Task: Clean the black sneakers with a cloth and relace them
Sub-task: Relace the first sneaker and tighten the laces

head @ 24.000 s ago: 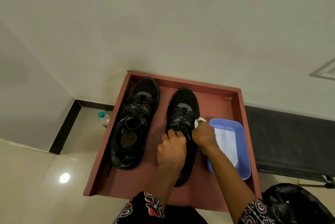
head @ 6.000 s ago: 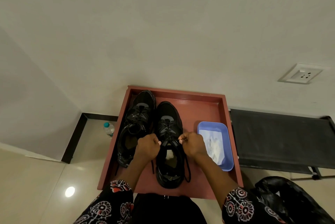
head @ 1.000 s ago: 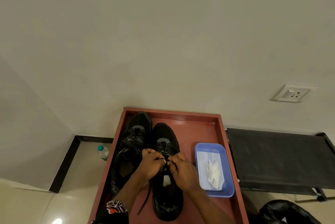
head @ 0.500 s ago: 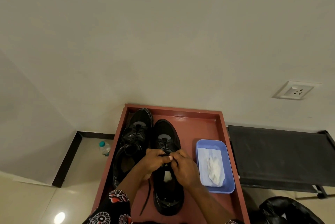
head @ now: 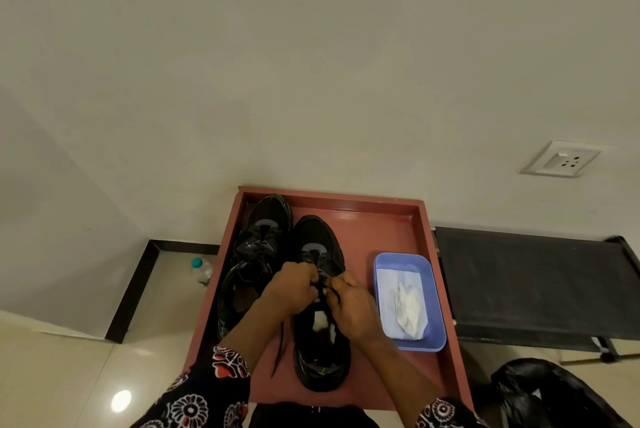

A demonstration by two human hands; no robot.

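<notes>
Hands are meeting over the right sneaker [head: 320, 306], left hand [head: 292, 289] and right hand [head: 351, 306] each pinching its lace [head: 323, 287] above the tongue. That sneaker is lying lengthwise on the red worktop [head: 388, 230], toe pointing to the wall, touching the left sneaker [head: 256, 254]. Cloth [head: 408, 309] is sitting in the blue tub [head: 438, 306], just beside. Six seconds ago the hands were pulling apart; now they are nearly touching.

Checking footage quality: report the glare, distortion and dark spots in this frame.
Head view: a round lamp glare sits on the floor tile; the wide lens bows the wall edges; the black sneakers lose detail in shadow; both hands are sharp, and the laces between them are hard to trace.
</notes>
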